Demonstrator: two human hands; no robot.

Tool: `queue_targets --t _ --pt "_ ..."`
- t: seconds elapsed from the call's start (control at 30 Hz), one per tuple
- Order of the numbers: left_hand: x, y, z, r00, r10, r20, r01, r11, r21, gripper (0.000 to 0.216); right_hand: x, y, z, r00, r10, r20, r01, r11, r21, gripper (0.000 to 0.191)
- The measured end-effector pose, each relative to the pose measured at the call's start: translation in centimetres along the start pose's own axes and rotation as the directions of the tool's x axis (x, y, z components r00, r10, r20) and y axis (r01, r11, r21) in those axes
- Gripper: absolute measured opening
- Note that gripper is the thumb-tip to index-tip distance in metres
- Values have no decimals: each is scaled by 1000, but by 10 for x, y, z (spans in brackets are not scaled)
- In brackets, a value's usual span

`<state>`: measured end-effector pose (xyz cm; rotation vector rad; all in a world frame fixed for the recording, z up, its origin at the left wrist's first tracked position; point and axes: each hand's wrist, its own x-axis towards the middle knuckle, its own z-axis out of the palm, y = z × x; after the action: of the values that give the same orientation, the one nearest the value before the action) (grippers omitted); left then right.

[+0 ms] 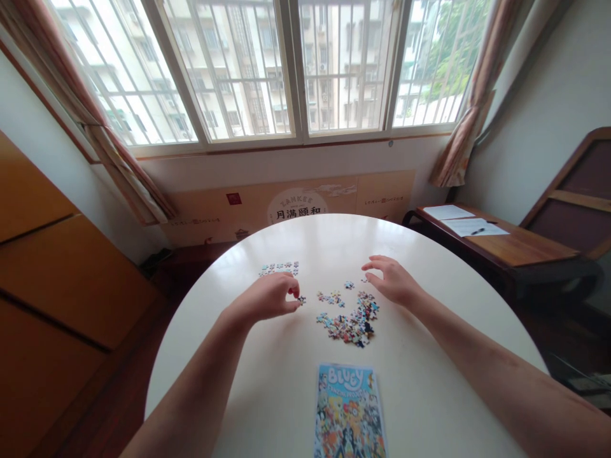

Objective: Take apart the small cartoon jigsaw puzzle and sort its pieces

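My left hand [273, 296] is closed in a pinch, with a small dark jigsaw puzzle piece [301, 299] between thumb and fingertips. Behind it, several puzzle pieces [287, 264] lie in short rows, partly hidden by the hand. My right hand [392, 280] hovers over the right side with thumb and fingers apart; a loose pale piece [364, 280] is close to its thumb tip. Between the hands spreads a heap of mixed puzzle pieces [346, 326], and a single bluish piece [349, 285] lies beyond it.
All this is on a round white table [267, 394]. Nearest me lies a Bluey picture sheet [351, 413]. Papers [472, 227] and a pen [478, 231] rest on a wooden side table [520, 245] at the right. A barred window and a long printed box stand beyond.
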<state>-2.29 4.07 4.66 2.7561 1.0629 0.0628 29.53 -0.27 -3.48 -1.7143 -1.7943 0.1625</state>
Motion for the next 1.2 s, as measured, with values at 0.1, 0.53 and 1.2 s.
queue_targets --t 0.1,0.53,1.2 --pt "-5 -17 -4 995 -92 45 91 995 30 16 0 2 2 1000 -12 0 12 1000 -3 25" --pt "-9 -17 -6 984 -179 9 177 980 92 22 -4 -1 2 1000 -26 -3 26 1000 -2 24" --pt "-16 -34 -14 891 -407 -200 439 884 160 36 -3 -1 1 1000 -14 -2 14 1000 1 25"
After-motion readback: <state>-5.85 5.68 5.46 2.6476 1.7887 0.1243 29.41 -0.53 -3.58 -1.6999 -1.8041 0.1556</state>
